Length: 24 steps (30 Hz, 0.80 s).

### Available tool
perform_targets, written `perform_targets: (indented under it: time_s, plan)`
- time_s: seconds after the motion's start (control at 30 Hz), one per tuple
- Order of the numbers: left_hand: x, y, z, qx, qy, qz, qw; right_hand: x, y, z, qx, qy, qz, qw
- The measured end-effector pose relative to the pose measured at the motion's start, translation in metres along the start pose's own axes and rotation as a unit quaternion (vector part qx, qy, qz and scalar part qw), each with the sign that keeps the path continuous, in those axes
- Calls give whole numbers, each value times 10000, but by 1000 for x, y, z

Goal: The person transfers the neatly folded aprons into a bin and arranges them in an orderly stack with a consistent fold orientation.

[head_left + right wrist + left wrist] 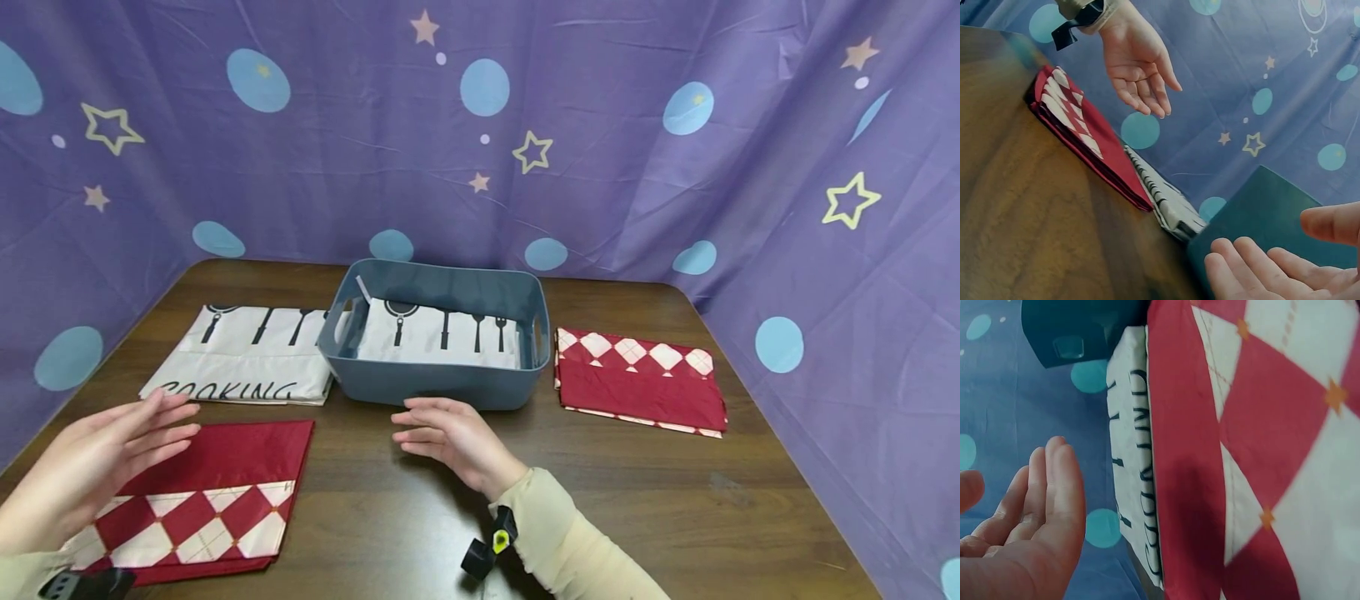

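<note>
My left hand hovers over a folded red cloth with a red-and-white diamond band at the front left, its fingers extended and holding nothing. In front of the blue-grey basket, my right hand is raised with relaxed fingers and nothing in its grasp. Inside the basket lies a folded white cloth printed with black utensils. Another folded white cloth, lettered "COOKING", lies left of the basket, behind the red one. In the right wrist view, the left hand appears above the red cloth.
To the right of the basket lies a second folded red cloth with white diamonds along its far edge. Everything stands on a brown wooden table. A purple curtain with stars and blue dots hangs behind and at both sides.
</note>
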State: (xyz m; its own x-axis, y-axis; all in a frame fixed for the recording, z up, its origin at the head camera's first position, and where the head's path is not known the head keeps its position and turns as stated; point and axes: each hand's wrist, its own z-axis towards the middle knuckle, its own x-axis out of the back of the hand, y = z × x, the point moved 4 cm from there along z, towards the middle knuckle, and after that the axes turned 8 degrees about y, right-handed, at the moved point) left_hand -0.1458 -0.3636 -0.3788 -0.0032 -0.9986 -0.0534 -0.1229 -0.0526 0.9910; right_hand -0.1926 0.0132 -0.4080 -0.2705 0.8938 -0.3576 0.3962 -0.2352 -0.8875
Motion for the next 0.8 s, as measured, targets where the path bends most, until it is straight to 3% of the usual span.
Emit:
perform_targets:
  time_s: [0.13,0.27,0.5,0.7,0.8]
  plan:
    - [7,-4,-2,139,185,217,9995,-5,7,1,-78,24,-22,10000]
    - [14,-7,-4,91,275,42,9996,-11,13,2,-200,-14,-13,9998]
    - [29,-13,-5,136,843,336,9958,-22,21,1,-304,-51,28,9995]
    - [47,-23,-4,62,1085,235,9938,-32,27,2,-323,-46,12,9995]
    - [58,-31,-2,46,1223,468,9914,-37,31,3,-401,-23,-19,9992]
